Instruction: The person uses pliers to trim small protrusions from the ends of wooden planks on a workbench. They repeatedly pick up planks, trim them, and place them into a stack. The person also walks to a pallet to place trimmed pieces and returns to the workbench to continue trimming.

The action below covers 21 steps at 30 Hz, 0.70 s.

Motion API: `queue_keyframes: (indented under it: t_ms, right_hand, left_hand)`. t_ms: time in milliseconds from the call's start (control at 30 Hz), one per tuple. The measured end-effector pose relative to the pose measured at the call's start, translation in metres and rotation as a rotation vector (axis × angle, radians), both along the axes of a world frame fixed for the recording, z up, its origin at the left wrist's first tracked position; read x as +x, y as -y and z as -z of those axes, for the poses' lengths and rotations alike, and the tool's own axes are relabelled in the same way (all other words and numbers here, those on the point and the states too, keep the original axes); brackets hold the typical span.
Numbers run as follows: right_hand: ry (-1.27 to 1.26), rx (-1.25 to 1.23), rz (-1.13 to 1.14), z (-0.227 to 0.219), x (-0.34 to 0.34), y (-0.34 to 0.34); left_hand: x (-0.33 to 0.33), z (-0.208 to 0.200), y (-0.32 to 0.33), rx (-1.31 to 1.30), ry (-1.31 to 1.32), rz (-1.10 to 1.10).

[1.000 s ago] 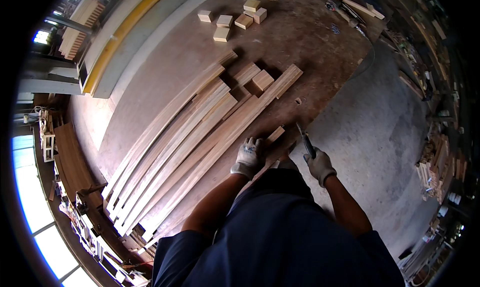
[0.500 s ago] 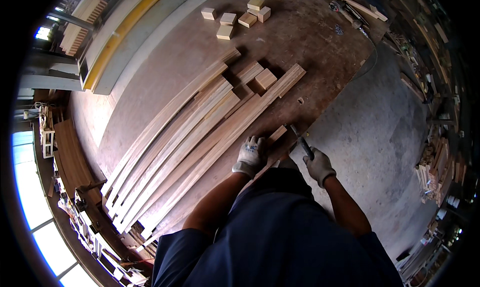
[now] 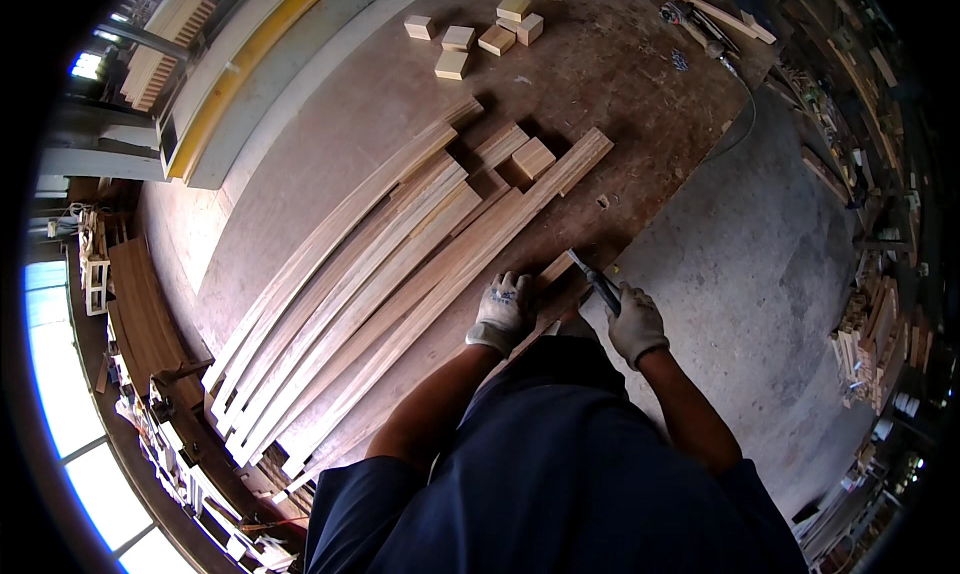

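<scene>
My right hand point(image 3: 636, 324), in a pale work glove, is closed round the dark handle of a hammer point(image 3: 600, 286). The slim metal head of the hammer is at the end of a wooden strip point(image 3: 556, 268) by the table's edge; whether it touches the wood I cannot tell. My left hand point(image 3: 503, 309), gloved as well, has its fingers curled over that strip and grips it, hiding its middle. Left of it, long wooden boards point(image 3: 400, 244) lie side by side on the brown tabletop point(image 3: 640, 104).
One wooden block point(image 3: 533, 158) sits among the board ends. Several more blocks point(image 3: 496, 41) are grouped at the far side. A corded power tool point(image 3: 700, 29) lies at the far right corner. Beyond the right table edge is grey floor point(image 3: 760, 264), with stacked wood scraps point(image 3: 870, 339) farther right.
The hammer in my right hand has tilted left, bringing its head to the end of the wooden strip. My left hand stays where it was.
</scene>
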State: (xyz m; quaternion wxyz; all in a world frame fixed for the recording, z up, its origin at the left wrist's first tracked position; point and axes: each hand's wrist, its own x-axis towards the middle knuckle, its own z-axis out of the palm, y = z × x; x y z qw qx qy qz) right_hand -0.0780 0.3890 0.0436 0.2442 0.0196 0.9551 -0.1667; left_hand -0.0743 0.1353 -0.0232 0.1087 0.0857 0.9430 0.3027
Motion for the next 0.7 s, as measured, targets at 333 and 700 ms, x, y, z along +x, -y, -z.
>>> queue_keyframes:
  t_ms: [333, 700]
  right_hand:
    - [0.103, -0.126, 0.009, 0.008, -0.007, -0.009]
    - [0.258, -0.287, 0.179, 0.001, -0.012, -0.011]
  left_hand:
    - [0.001, 0.009, 0.001, -0.001, -0.024, 0.014]
    - [0.002, 0.004, 0.0, 0.022, -0.061, 0.0]
